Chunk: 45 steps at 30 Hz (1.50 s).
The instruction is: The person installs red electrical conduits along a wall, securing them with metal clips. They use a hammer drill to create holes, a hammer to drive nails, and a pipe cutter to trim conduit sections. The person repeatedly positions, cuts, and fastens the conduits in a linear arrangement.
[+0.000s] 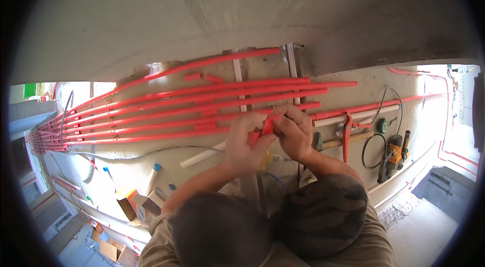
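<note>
Red piece (268,125) | left hand (243,142): its fingers were curled around this piece | right hand (294,135): thumb and fingers were pinching its upper end | place: near the ends of red pipes (202,99)

Two hands (294,129), one cutter (347,133), one power tool (394,156)

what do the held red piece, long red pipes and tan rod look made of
The red piece: probably plastic, evenly coloured, finish unclear. The long red pipes: likely smooth plastic, pale highlights along them. The tan rod: perhaps matte wood, by its colour; grain unreadable.
</note>
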### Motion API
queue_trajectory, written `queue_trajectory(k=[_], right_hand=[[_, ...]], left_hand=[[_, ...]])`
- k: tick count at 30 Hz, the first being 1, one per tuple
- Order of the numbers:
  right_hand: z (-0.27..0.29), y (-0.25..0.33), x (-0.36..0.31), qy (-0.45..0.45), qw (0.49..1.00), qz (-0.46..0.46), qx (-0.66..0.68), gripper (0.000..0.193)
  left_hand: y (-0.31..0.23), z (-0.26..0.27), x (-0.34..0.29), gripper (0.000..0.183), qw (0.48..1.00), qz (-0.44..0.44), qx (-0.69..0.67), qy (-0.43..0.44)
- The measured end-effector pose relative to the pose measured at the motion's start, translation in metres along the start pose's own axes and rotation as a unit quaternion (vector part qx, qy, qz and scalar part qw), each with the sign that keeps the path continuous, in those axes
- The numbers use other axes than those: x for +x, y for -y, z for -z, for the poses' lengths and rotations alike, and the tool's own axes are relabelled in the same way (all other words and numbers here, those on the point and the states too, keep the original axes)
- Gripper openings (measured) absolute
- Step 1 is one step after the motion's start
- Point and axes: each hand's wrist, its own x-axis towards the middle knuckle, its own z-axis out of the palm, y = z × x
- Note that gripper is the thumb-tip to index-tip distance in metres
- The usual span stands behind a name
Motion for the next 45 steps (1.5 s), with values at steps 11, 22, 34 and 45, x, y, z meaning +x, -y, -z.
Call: queue_trajectory(k=[11,22,34,45], right_hand=[[0.026,-0.039,0.069,0.132,0.846,0.359,-0.371,0.03],[0.044,-0.09,0.098,0.154,0.738,0.127,-0.645,0.053],[0.043,-0.093,0.091,0.107,0.751,0.2,-0.62,0.046],[0.043,-0.086,0.129,0.164,0.798,-0.021,-0.579,0.03]], left_hand=[[0.047,0.067,0.034,0.014,0.886,0.397,-0.238,0.023],[0.162,0.084,0.1,0.022,0.931,0.016,0.331,0.15],[0.174,0.065,0.092,0.025,0.922,-0.004,0.339,0.19],[0.169,0.053,0.091,0.024,0.903,0.128,0.394,0.114]])
